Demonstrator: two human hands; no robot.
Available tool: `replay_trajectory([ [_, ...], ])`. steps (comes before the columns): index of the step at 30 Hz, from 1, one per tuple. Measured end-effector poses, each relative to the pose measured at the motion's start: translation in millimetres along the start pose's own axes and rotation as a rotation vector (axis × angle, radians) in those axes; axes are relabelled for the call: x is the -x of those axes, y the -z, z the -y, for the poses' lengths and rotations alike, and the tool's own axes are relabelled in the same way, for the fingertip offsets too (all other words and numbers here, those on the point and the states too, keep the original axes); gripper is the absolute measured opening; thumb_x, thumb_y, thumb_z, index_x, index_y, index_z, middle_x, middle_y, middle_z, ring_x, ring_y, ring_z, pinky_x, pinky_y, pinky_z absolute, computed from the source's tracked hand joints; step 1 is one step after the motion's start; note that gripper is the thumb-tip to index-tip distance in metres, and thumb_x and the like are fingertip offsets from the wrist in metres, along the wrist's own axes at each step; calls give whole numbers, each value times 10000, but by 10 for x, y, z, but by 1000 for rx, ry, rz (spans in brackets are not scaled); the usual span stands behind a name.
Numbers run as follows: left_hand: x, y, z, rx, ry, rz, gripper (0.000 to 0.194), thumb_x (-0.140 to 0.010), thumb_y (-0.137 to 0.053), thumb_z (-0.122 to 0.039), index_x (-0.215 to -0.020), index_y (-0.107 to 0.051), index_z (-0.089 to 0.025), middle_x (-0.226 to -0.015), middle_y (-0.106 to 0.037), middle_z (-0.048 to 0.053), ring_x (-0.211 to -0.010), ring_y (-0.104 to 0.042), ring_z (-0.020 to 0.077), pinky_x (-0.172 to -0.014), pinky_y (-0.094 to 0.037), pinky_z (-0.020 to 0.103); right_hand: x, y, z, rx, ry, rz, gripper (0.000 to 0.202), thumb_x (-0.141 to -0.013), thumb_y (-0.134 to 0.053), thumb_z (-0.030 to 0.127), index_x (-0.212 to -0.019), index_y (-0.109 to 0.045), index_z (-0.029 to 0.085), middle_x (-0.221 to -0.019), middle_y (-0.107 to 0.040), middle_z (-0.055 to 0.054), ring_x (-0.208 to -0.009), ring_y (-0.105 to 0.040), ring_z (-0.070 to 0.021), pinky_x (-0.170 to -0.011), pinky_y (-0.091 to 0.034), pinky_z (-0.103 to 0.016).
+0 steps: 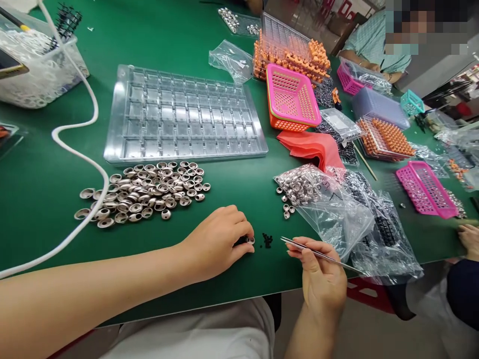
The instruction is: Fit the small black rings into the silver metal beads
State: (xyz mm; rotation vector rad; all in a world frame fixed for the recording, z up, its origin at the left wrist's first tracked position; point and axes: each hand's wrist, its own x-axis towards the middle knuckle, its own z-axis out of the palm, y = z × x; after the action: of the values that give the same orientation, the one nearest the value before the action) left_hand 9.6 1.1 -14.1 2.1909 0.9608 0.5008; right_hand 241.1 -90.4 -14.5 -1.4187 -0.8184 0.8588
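My left hand [220, 237] rests low over the green table, its fingers closed around a small silver-coloured oval shell [251, 241] with something dark beside it. Most of that piece is hidden by the fingers. In my right hand [324, 274] is a pair of metal tweezers [310, 250], tips pointing left and slightly apart with nothing visible between them. A little cluster of tiny black parts [267, 240] lies between the two hands, near the tweezer tips. Many similar silver shells [145, 194] are heaped beyond my left forearm.
A clear compartment tray [187, 117] lies behind the heap. A white cable [77, 157] crosses the left side. To the right are plastic bags [337, 219], pink baskets [294, 97], red sheets [314, 147] and trays of orange parts [385, 137]. Another person [368, 42] sits across the table.
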Motion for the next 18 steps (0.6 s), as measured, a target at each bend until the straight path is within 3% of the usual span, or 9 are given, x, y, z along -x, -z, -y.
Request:
replay_trajectory([
  [4,16,7,-1,8,8,5,101,-881,-784,-216,-930,-696,-219,-902,-674,2,-893,-573,204,-816,-433,355,-66,28,-74,85,39,80,169,-880,-760,312,-967,-762,168,-961,-795,-102,-832,-799,-242,-626,-673,-320],
  [18,57,-23,-5,-5,-52,-29,55,-924,-725,-197,-962,-694,-223,-910,-654,2,-878,-534,200,-777,-375,353,30,28,-16,147,33,95,77,-904,-724,246,-951,-748,190,-908,-790,-70,-699,-737,-179,-591,-600,-303],
])
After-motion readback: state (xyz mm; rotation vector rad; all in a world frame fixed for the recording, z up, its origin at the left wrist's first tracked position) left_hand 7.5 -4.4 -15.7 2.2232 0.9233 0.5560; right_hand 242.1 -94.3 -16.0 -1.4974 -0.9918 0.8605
